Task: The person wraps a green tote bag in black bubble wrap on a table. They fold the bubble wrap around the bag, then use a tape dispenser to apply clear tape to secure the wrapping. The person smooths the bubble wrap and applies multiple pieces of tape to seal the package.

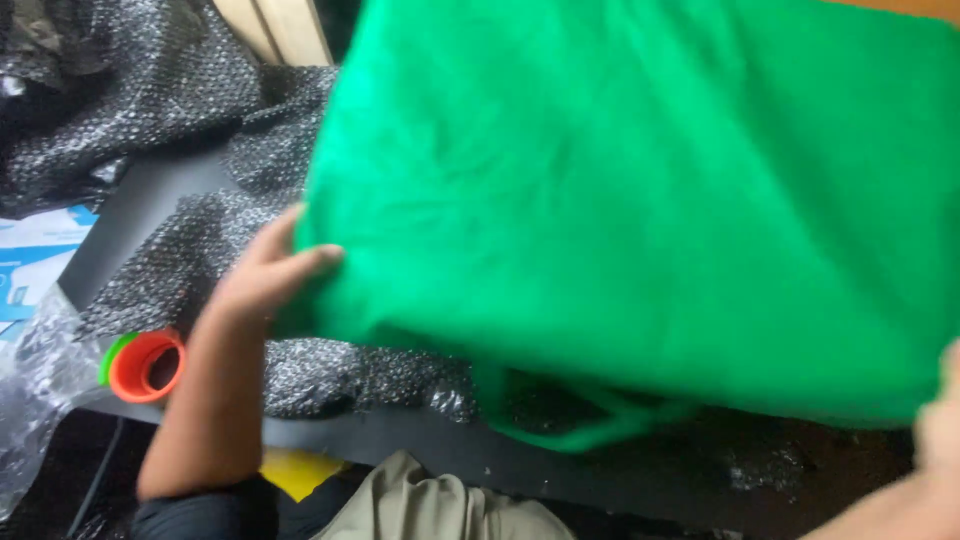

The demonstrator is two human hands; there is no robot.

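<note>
A large bright green cloth [640, 190], folded into a thick pad, fills most of the view and is lifted over a dark table [560, 465]. My left hand [265, 275] grips its lower left corner, thumb on top. My right hand [940, 420] shows only at the right edge, at the cloth's lower right corner; its grip is hidden. A green loop or strap [590, 425] hangs under the cloth.
Black sparkly fabric [170, 110] lies bunched over the table's left and back. An orange and green ring-shaped object [145, 365] sits by my left wrist. Clear plastic wrap [40, 390] and a blue-white paper [35, 255] lie at the left edge.
</note>
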